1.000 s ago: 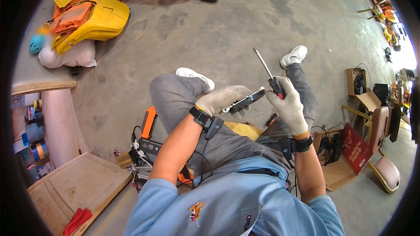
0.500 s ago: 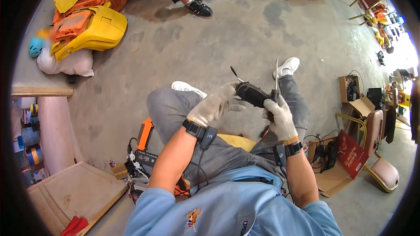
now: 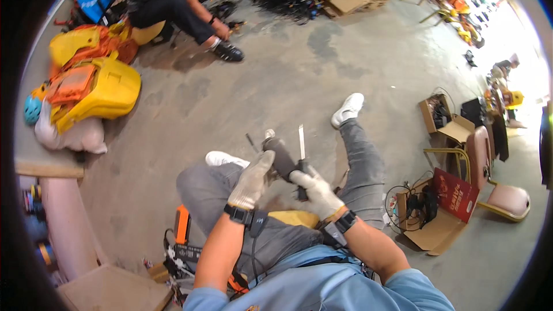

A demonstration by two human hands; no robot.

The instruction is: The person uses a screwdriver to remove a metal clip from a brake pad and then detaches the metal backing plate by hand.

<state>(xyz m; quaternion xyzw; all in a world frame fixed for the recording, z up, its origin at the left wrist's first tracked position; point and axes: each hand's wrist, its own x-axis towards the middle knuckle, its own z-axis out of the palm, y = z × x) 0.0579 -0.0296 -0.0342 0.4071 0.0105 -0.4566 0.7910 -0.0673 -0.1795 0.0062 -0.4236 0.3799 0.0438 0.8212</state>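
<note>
A dark, elongated part [image 3: 281, 159] with a rounded, shiny end is gripped by my gloved left hand [image 3: 253, 181]. What it is exactly, I cannot make out. Beside that hand a thin black stick-like piece [image 3: 252, 142] juts up; where it joins is unclear. My gloved right hand [image 3: 320, 193] is closed around the black handle of a screwdriver [image 3: 302, 145], whose long blade points up and away from me. The fingers of the right hand are close to the lower end of the dark part; whether they also press on it is hard to tell.
Under my hands lies something yellow [image 3: 292, 219], between my legs. An orange-and-black tool or pack [image 3: 182, 224] is by my left leg. At right stand an open cardboard box [image 3: 433, 241] and a chair [image 3: 477, 155]. Far left, yellow plastic shells [image 3: 109, 89] are piled near a seated person [image 3: 167, 6].
The view has tilted up, showing more of the far floor and the seated person. Both hands have the same holds, while the dark part has turned to show a shiny end.
</note>
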